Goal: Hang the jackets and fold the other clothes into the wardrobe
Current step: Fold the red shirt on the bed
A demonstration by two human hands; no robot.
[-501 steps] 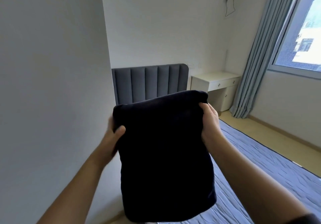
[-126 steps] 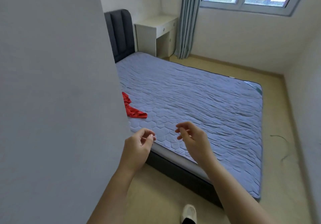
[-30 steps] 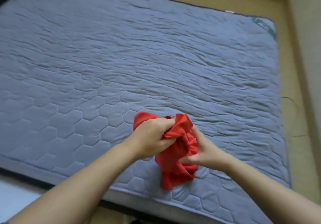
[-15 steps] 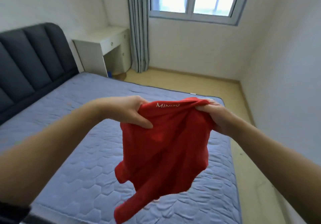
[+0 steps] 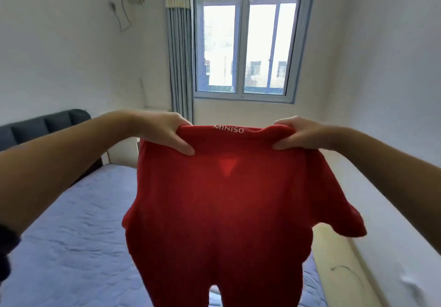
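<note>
I hold a red T-shirt (image 5: pixel 229 211) up in front of me, spread across the centre of the frame. My left hand (image 5: pixel 167 132) grips its top edge at one shoulder, thumb on the near side and the other fingers over the far side. My right hand (image 5: pixel 300 135) pinches the other shoulder in the same way. The shirt hangs free below both hands, its short sleeves drooping at the left and right sides, and white lettering reading MINISO shows at the collar, between my hands. The lower hem runs out of the bottom of the frame.

Below and behind the shirt, in the lower left, lies the bed (image 5: pixel 71 247) with its blue-grey quilted cover, and its dark headboard (image 5: pixel 43 125) stands at the left edge against the white wall. A window (image 5: pixel 245 46) sits in the upper centre, with a grey-blue curtain (image 5: pixel 180 56) drawn just to its left. A strip of pale wooden floor (image 5: pixel 338 266) shows at the lower right, beside the bed.
</note>
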